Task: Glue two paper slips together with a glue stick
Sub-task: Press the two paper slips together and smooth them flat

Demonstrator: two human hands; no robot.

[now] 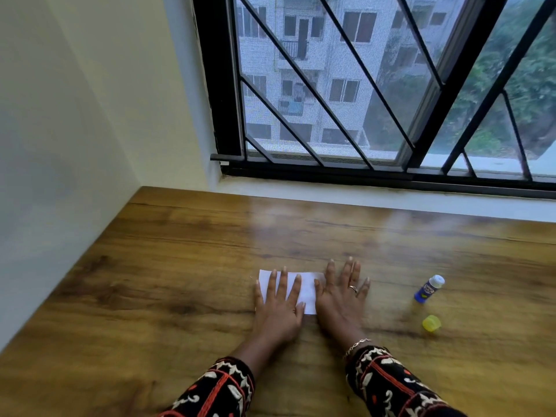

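White paper (307, 288) lies lengthwise left-right; glue stick (428, 289) stands upright, uncapped

Paper: white paper slip (305, 288) flat on wooden tabletop (180, 266), near the front.
Hands: left hand (278, 308) and right hand (341, 299) flat on it, side by side.
Glue: blue glue stick (428, 288) upright, right of hands.
Cap: yellow plastic cap (431, 322) just before the stick.
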